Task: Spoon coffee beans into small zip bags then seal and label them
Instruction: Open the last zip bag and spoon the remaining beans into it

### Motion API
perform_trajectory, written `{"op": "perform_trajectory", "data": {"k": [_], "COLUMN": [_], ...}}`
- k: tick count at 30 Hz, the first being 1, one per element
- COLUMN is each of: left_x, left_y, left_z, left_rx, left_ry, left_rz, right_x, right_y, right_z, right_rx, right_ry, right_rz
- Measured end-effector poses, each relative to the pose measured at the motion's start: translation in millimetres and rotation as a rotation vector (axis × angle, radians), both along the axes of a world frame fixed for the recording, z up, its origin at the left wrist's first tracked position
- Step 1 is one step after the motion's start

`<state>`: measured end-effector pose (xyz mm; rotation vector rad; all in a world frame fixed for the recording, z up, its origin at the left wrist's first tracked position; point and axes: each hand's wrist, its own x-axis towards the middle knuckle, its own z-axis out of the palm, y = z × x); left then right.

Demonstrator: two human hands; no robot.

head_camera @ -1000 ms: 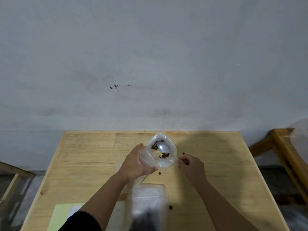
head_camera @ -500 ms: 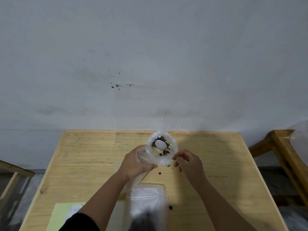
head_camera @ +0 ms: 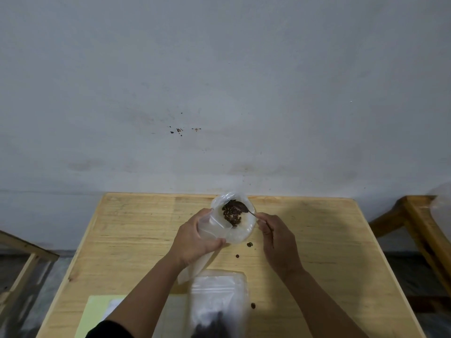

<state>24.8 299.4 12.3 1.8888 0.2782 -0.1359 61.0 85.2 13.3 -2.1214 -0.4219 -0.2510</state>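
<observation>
A clear plastic bag [head_camera: 240, 231] with its mouth held wide sits at the middle of the wooden table [head_camera: 136, 230]. Dark coffee beans [head_camera: 231, 214] lie inside it. My left hand [head_camera: 195, 240] grips the bag's left side. My right hand [head_camera: 275, 237] pinches the handle of a metal spoon [head_camera: 240, 206], whose bowl is down among the beans in the bag. A small zip bag [head_camera: 218, 301], blurred and with dark beans at its bottom, stands near the front edge.
Three loose beans lie on the table: one [head_camera: 249, 244] just under the bag, one [head_camera: 237, 256] below it, one [head_camera: 253, 305] beside the zip bag. A pale yellow-green sheet [head_camera: 97, 313] lies front left. Wooden furniture [head_camera: 419, 230] stands to the right, a wooden frame [head_camera: 22, 250] to the left.
The spoon's bowl has turned and gone down into the beans. My right hand has shifted slightly right along the handle. My left hand keeps its hold on the bag.
</observation>
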Motion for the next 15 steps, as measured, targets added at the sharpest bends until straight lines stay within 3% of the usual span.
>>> {"op": "perform_trajectory", "data": {"k": [4, 9, 15], "left_x": [-3.0, -4.2, 1.0], "left_y": [-1.2, -4.2, -10.9], "left_z": [1.3, -3.8, -9.3], "left_rx": [-0.031, -0.034, -0.021], "left_ry": [0.0, 0.009, 0.012], "left_rz": [-0.003, -0.02, -0.06], "right_x": [5.4, 5.6, 5.2], "right_y": [-1.4, -10.1, -9.5], "right_z": [-5.1, -14.0, -17.8], "right_rx": [0.024, 0.275, 0.518], "right_ry": [0.062, 0.445, 0.699], "right_rz": [-0.037, -0.223, -0.301]}}
